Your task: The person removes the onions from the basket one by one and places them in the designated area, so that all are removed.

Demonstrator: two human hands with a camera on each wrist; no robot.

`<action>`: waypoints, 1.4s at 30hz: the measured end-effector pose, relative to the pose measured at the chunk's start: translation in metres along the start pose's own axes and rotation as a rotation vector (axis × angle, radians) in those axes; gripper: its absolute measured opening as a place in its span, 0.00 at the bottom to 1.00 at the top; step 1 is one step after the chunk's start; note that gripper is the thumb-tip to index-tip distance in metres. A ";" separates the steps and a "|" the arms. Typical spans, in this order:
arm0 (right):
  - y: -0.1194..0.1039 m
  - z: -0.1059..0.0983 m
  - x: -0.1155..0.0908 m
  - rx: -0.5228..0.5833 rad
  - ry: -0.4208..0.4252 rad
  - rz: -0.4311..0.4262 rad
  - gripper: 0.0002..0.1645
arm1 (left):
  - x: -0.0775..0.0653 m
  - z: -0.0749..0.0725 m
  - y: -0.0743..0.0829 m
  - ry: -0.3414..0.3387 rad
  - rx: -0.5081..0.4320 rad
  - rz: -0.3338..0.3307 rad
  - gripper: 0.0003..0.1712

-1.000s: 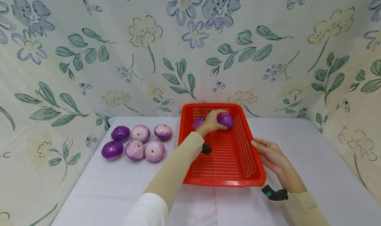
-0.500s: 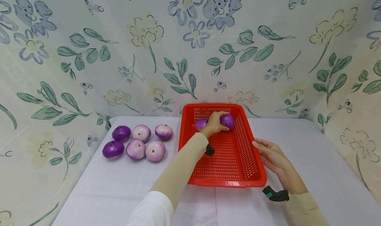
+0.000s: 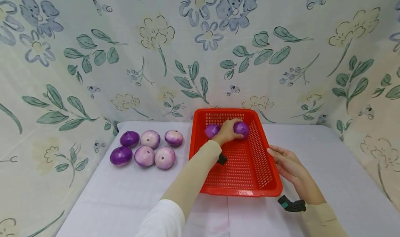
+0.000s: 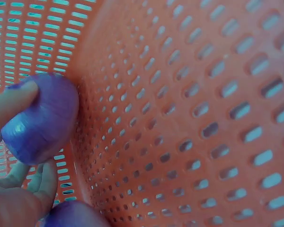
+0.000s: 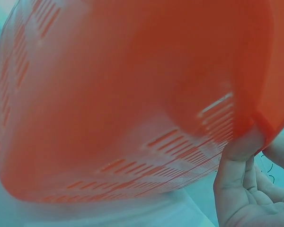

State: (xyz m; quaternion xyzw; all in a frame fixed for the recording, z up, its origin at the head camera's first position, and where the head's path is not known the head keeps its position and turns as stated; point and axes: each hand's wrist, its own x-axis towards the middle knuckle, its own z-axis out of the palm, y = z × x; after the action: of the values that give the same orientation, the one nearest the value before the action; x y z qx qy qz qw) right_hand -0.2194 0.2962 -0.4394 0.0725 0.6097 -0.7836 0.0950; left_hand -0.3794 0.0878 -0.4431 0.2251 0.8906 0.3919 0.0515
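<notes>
In the head view my left hand [image 3: 227,131] reaches into a red perforated basket [image 3: 239,192] and holds a purple onion [image 3: 241,129] near its back right corner. The left wrist view shows the thumb on top of this onion [image 4: 49,118] and fingers beneath it, close to the basket wall [image 4: 194,109]. A second purple onion [image 3: 211,130] lies in the basket at the back left, partly behind the hand. On the basket's right side, my right hand [image 3: 289,164] grips the rim between thumb and fingers, also seen in the right wrist view.
Left of the basket, several onions stand in two rows on the white-covered table [image 3: 125,199]: dark purple onions [image 3: 121,156] at the far left, paler ones [image 3: 165,158] beside them. A floral cloth [image 3: 175,56] hangs close behind the basket.
My left hand and its onion have shifted slightly right and down inside the basket. More of the second onion shows. The right hand keeps its grip; the whole head view has drifted a little.
</notes>
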 end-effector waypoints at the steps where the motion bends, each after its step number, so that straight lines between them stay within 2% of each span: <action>1: 0.000 0.000 0.000 0.001 0.005 0.003 0.09 | 0.000 0.000 0.000 -0.008 0.016 0.002 0.36; 10: -0.003 0.000 0.001 0.021 0.000 0.003 0.08 | -0.003 -0.004 0.006 -0.059 0.028 0.012 0.36; 16: -0.003 0.001 0.001 0.051 -0.004 -0.001 0.08 | -0.004 -0.007 0.010 -0.069 0.039 0.034 0.35; 32: -0.002 -0.004 0.000 0.040 -0.005 -0.002 0.05 | -0.015 -0.029 0.030 -0.103 -0.034 0.073 0.37; 42: -0.001 -0.002 0.001 0.035 -0.011 0.007 0.05 | -0.039 -0.051 0.040 -0.158 -0.067 0.139 0.38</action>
State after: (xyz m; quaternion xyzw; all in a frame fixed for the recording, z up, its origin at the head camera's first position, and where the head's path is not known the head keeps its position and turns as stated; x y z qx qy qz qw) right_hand -0.2203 0.2988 -0.4387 0.0718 0.5949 -0.7943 0.0997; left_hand -0.3440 0.0604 -0.3826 0.3145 0.8525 0.4049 0.1017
